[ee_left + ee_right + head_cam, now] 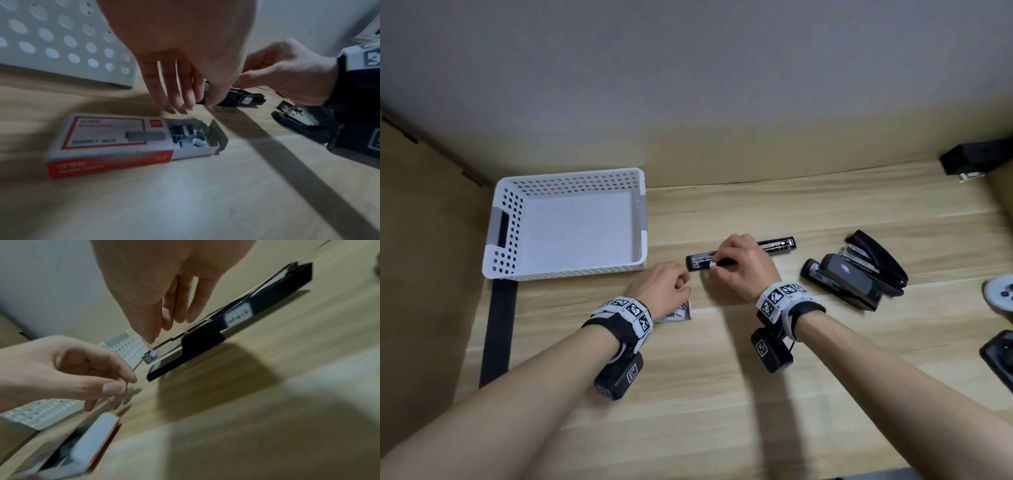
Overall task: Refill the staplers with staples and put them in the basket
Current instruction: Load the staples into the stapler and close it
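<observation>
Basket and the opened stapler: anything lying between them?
No, in the head view only bare table separates the basket from the opened stapler; the left hand hovers nearer the camera.

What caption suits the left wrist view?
Left hand hovering beyond an open red-and-grey cardboard staple box on the wooden table.

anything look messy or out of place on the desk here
Mostly tidy. The staple box lies with its tray slid partly out, loose staples jumbled inside. Two black staplers lie piled against each other at the right, one hinged open. The basket holds nothing.
</observation>
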`<state>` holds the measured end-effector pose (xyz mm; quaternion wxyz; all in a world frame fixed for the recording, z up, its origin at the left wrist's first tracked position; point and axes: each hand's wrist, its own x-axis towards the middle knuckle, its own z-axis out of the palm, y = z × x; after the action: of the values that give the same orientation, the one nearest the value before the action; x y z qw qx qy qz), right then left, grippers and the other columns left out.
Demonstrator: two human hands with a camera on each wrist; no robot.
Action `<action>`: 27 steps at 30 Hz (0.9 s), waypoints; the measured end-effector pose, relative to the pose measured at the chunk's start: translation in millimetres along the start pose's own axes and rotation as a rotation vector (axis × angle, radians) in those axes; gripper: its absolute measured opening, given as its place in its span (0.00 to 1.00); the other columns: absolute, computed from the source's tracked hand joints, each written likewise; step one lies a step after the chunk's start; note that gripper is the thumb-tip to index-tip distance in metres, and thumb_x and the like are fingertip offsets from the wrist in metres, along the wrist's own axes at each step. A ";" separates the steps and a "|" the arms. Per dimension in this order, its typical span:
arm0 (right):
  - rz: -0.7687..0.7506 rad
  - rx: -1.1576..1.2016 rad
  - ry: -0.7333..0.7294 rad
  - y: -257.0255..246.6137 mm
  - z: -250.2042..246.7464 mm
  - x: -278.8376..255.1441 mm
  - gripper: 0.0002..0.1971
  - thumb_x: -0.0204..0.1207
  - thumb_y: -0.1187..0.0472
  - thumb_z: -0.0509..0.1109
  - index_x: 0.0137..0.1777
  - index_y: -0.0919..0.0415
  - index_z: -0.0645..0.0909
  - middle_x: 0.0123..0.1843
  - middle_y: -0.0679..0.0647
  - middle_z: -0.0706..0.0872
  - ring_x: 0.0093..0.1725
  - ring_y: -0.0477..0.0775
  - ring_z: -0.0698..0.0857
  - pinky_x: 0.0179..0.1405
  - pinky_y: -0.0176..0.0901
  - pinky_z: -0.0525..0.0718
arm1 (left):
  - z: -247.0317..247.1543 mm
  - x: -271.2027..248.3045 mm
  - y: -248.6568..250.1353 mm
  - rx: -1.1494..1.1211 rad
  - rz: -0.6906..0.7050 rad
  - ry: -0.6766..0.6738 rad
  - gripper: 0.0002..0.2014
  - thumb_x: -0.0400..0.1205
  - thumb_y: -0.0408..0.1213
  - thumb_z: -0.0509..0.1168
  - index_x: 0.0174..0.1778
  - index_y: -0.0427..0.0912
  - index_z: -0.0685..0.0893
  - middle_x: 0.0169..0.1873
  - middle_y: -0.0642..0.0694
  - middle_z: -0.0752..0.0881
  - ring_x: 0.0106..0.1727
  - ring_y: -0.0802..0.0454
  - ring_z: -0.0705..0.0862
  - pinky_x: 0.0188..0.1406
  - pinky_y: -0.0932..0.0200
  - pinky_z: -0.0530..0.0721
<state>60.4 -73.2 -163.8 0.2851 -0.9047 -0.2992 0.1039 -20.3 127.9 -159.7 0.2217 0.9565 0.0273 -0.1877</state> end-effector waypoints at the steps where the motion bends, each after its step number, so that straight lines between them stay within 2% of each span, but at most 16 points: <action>1: -0.010 -0.001 0.010 1.6 -0.3 7.7 0.08 0.73 0.51 0.74 0.48 0.52 0.87 0.49 0.44 0.82 0.54 0.47 0.76 0.48 0.45 0.79 | -1.1 3.8 1.0 -0.016 -0.007 0.018 0.06 0.80 0.48 0.65 0.51 0.56 0.81 0.43 0.59 0.83 0.41 0.59 0.82 0.39 0.56 0.85; 5: -0.033 -0.016 -0.046 11.0 1.2 26.3 0.07 0.73 0.52 0.76 0.49 0.51 0.87 0.49 0.44 0.83 0.52 0.48 0.77 0.50 0.48 0.80 | -7.0 20.4 11.3 -0.089 -0.017 0.107 0.15 0.80 0.44 0.69 0.63 0.53 0.79 0.47 0.58 0.83 0.43 0.57 0.82 0.36 0.60 0.80; 7: -0.042 0.006 -0.091 15.0 1.5 29.9 0.07 0.73 0.53 0.76 0.49 0.51 0.86 0.47 0.45 0.84 0.51 0.49 0.78 0.49 0.51 0.81 | -8.3 27.4 15.5 -0.097 -0.028 0.107 0.16 0.80 0.44 0.69 0.64 0.52 0.79 0.47 0.57 0.83 0.45 0.54 0.82 0.38 0.58 0.78; 11: -0.090 0.052 -0.137 18.8 1.5 33.0 0.05 0.73 0.56 0.76 0.48 0.51 0.86 0.44 0.46 0.85 0.47 0.50 0.79 0.46 0.50 0.80 | -6.2 34.9 16.1 -0.106 -0.019 0.135 0.07 0.81 0.43 0.69 0.53 0.52 0.83 0.42 0.57 0.80 0.43 0.52 0.81 0.36 0.57 0.76; 14: -0.107 0.061 -0.144 20.2 1.9 34.2 0.05 0.73 0.57 0.76 0.48 0.51 0.86 0.43 0.46 0.85 0.46 0.50 0.79 0.45 0.51 0.80 | -4.7 36.2 13.9 -0.137 -0.016 0.136 0.04 0.81 0.42 0.70 0.49 0.51 0.84 0.40 0.57 0.80 0.40 0.54 0.79 0.35 0.58 0.72; 19: -0.121 0.031 -0.143 20.2 5.0 31.4 0.08 0.73 0.56 0.76 0.52 0.53 0.87 0.46 0.48 0.85 0.48 0.52 0.79 0.45 0.53 0.81 | -3.9 35.0 13.8 -0.156 -0.022 0.137 0.03 0.80 0.41 0.71 0.48 0.51 0.83 0.41 0.58 0.80 0.41 0.55 0.80 0.37 0.57 0.77; 24: -0.102 0.019 -0.055 20.5 2.6 19.6 0.15 0.70 0.57 0.78 0.58 0.54 0.86 0.52 0.48 0.85 0.53 0.53 0.79 0.51 0.50 0.81 | -8.7 29.8 17.6 -0.135 -0.026 0.108 0.06 0.81 0.40 0.70 0.53 0.51 0.83 0.44 0.57 0.80 0.45 0.54 0.80 0.39 0.57 0.78; 27: -0.087 0.035 0.049 7.5 -2.2 4.8 0.12 0.73 0.55 0.77 0.55 0.55 0.87 0.50 0.48 0.84 0.50 0.52 0.78 0.48 0.46 0.79 | -13.4 18.1 15.8 -0.157 -0.012 0.096 0.13 0.81 0.36 0.68 0.62 0.48 0.81 0.52 0.55 0.81 0.50 0.57 0.79 0.46 0.61 0.78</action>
<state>68.6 -76.3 -166.5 0.3125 -0.8879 -0.3293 0.0747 3.3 118.9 -148.8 0.2934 0.9438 0.0585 -0.1403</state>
